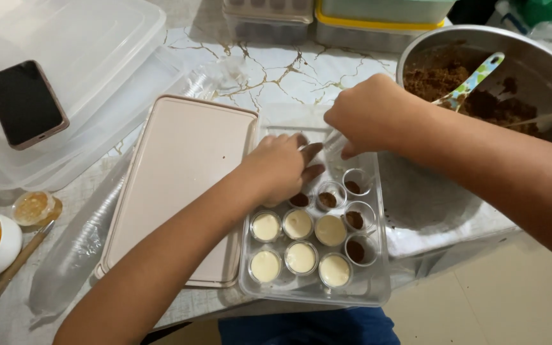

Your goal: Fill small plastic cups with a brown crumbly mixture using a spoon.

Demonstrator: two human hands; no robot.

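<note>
Left hand [282,167], fingers curled, rests on the small cups at the far part of the clear tray [314,295]; whether it grips one cannot be told. Right hand [367,114], closed in a loose fist, hovers just above the tray's far edge; what it pinches is unclear. In the tray: 6 cream-filled cups [299,241] at the near side, 5 crumb-bottomed cups [354,220] beyond and right. Beside the tray's left, a beige lid [180,179]; to its right, a metal bowl [544,64] of brown crumbs with a spoon [474,80].
</note>
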